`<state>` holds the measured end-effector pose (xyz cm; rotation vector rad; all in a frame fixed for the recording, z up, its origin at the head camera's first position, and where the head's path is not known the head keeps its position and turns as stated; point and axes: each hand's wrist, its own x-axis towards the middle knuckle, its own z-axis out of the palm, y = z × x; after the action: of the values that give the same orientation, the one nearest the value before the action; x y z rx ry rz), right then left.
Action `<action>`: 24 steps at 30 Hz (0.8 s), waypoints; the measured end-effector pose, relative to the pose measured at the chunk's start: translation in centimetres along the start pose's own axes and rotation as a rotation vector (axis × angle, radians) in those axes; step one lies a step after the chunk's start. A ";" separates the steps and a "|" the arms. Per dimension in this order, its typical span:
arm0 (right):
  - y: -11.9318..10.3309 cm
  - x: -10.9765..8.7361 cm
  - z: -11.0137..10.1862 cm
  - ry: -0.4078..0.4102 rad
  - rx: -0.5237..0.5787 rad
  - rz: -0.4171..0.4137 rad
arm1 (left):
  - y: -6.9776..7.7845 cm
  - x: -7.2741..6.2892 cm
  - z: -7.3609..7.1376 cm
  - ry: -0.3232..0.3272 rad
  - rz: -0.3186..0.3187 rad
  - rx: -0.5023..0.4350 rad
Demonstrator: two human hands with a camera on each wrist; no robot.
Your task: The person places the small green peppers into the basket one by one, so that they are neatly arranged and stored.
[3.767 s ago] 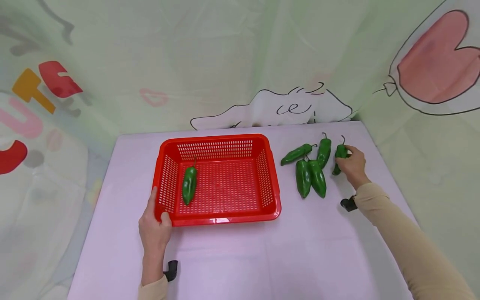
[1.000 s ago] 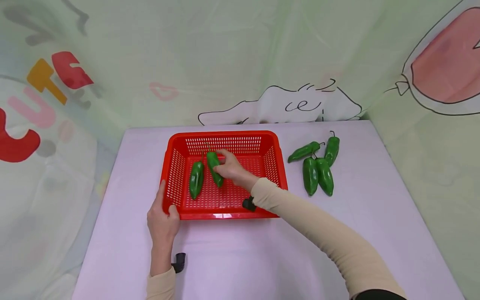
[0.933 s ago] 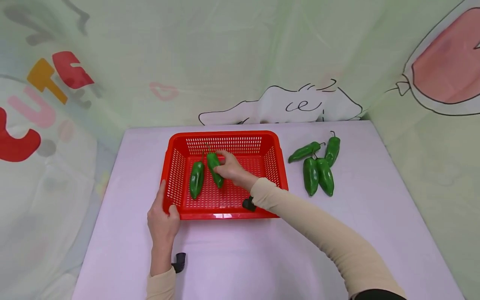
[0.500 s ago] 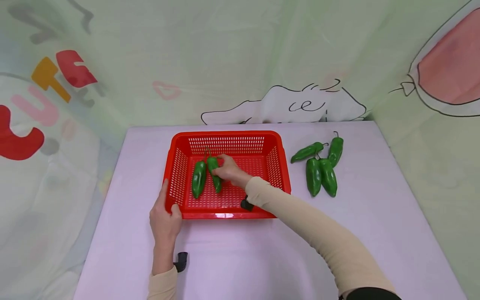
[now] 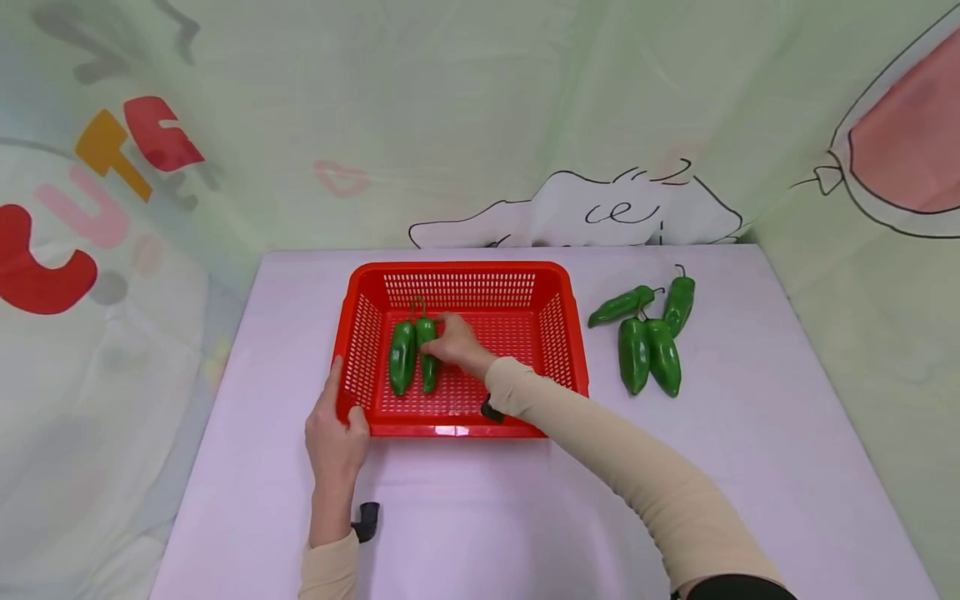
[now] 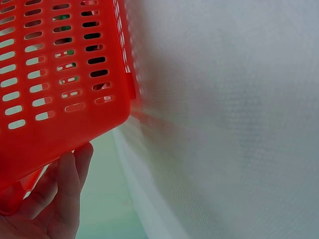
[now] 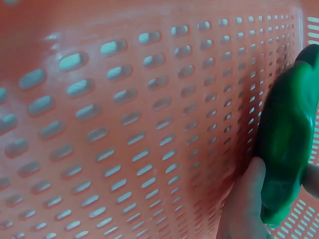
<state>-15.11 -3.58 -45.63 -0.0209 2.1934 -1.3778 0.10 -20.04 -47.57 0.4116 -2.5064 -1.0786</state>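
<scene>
A red plastic basket with slotted walls stands on the table. My left hand grips its near left corner, thumb on the front rim and fingers along the side; the left wrist view has the fingertips against the rim. Inside the basket, my right hand pinches a long green pepper between thumb and fingers. In the right wrist view this green pepper lies close over the slotted floor. A second green pepper lies right beside it on the left, both stems toward the far wall.
Several green peppers lie clustered on the pale table right of the basket, two side by side in front. A printed cloth hangs behind the table. Each wrist wears a small black camera mount.
My right hand has brought a green pepper from the right-hand group into the basket, then drawn it nearer and left against the other. My left hand keeps its grip on the basket.
</scene>
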 end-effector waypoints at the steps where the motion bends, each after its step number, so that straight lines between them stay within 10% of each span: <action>1: 0.0 0.0 -0.1 -0.002 -0.002 0.003 | 0.0 0.0 0.0 -0.001 0.001 0.000; 24: -0.6 -2.9 -5.1 -0.040 -0.110 0.017 | -0.1 -0.2 -0.2 -0.005 -0.014 -0.004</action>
<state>-15.09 1.20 -42.16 -0.0691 2.2280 -1.2356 0.38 -20.09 -47.57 0.4262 -2.5093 -1.0908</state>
